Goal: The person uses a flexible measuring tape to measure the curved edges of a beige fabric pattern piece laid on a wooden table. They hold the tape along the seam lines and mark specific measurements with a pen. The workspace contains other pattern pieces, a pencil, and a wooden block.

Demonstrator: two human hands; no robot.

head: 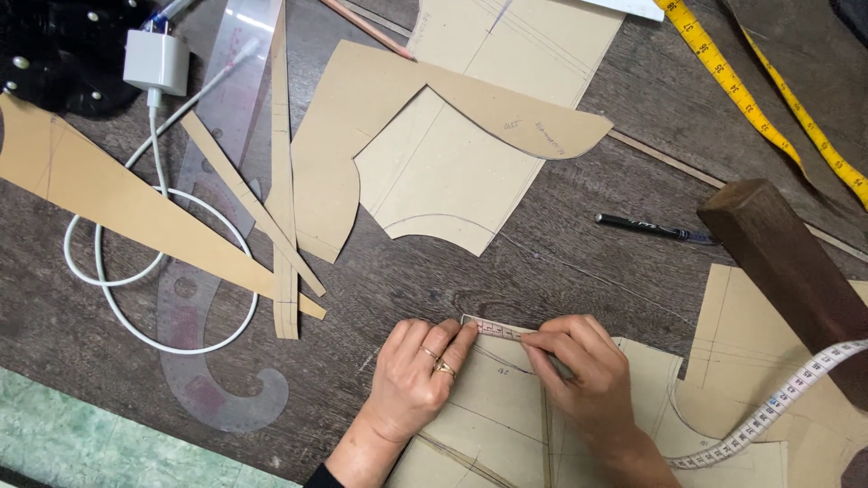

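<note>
My left hand (pixel 418 378), with rings on two fingers, presses its fingertips onto the end of a white measuring tape (pixel 493 328) at the top edge of a tan cardboard pattern piece (pixel 493 407). My right hand (pixel 583 370) pinches the same tape a little further right and holds it flat along the pattern's edge. The tape runs under my right hand and reappears as a loose curve (pixel 778 402) at the right. Pencil lines cross the pattern piece between my hands.
Several other tan pattern pieces (pixel 443 154) lie on the dark wooden table (pixel 561 262), with long paper strips (pixel 282 172). A clear curved ruler (pixel 203 298), white charger and cable (pixel 155 61), black pen (pixel 651 228), yellow tape measure (pixel 750 99) and dark wooden block (pixel 787 271) surround them.
</note>
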